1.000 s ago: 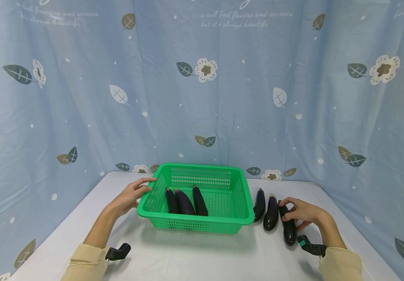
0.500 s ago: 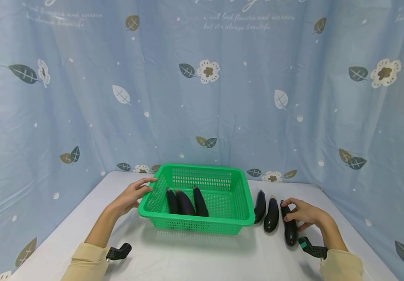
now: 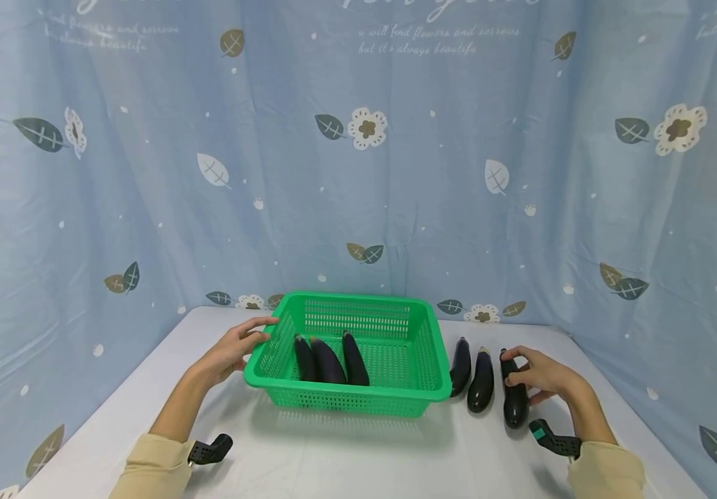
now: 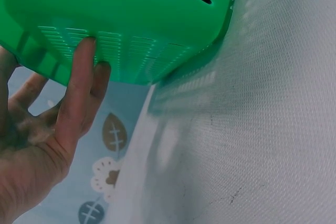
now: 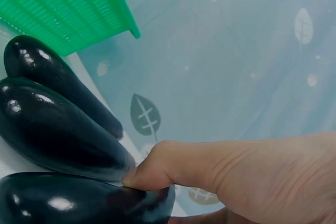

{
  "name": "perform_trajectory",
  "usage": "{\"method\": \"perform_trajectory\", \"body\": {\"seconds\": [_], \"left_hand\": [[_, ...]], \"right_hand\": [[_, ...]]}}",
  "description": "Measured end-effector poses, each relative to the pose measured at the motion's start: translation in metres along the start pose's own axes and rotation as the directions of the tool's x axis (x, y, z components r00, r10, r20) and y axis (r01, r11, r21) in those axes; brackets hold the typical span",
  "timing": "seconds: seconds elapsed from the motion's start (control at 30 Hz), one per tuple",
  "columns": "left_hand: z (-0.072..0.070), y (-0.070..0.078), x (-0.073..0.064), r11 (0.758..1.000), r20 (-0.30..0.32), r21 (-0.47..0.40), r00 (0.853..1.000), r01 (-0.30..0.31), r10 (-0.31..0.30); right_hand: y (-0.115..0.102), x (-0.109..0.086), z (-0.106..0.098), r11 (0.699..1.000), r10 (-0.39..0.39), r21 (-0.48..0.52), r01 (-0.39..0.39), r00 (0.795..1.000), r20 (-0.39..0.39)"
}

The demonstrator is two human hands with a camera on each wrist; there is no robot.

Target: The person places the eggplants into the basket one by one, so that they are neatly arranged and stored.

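Observation:
A green plastic basket (image 3: 348, 389) stands on the table with three dark purple eggplants inside, such as the middle eggplant (image 3: 328, 362). My left hand (image 3: 228, 353) grips the basket's left rim. In the left wrist view, two fingers of it (image 4: 79, 93) lie against the outer wall. To the right of the basket are three more eggplants in a row. My right hand (image 3: 539, 374) pinches the rightmost eggplant (image 3: 515, 405) near its stem end, thumb on top; its other fingers are mostly hidden. Beside it lie the middle eggplant (image 3: 481, 388) and the one nearest the basket (image 3: 461, 367).
A white cloth covers the table (image 3: 358, 457). Behind it and at both sides hangs a blue curtain (image 3: 420, 194) printed with leaves and flowers. The basket stands near the back, close to the curtain.
The eggplant in my right hand has shifted slightly away from me and stands a little straighter. My left hand and the basket have stayed in place.

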State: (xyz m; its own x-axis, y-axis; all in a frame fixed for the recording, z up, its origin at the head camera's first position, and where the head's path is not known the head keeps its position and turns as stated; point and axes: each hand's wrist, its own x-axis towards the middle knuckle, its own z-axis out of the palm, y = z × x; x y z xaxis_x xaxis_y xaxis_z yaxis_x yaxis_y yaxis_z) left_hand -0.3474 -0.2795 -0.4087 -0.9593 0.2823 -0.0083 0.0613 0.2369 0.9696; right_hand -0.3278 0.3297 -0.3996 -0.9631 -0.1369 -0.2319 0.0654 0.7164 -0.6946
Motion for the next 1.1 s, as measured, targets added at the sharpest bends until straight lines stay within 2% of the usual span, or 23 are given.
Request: {"method": "perform_trajectory", "body": {"seconds": [0.37, 1.1], "left_hand": [[0.001, 0.000, 0.000, 1.000, -0.013, 0.011, 1.000, -0.002, 0.002], [0.001, -0.001, 0.000, 1.000, -0.014, 0.024, 1.000, -0.003, 0.003]], "right_hand": [[-0.004, -0.001, -0.002, 1.000, -0.014, 0.017, 0.015, 0.999, -0.029], [-0.016, -0.004, -0.003, 0.999, -0.039, 0.019, 0.039, 0.999, -0.031]]}}
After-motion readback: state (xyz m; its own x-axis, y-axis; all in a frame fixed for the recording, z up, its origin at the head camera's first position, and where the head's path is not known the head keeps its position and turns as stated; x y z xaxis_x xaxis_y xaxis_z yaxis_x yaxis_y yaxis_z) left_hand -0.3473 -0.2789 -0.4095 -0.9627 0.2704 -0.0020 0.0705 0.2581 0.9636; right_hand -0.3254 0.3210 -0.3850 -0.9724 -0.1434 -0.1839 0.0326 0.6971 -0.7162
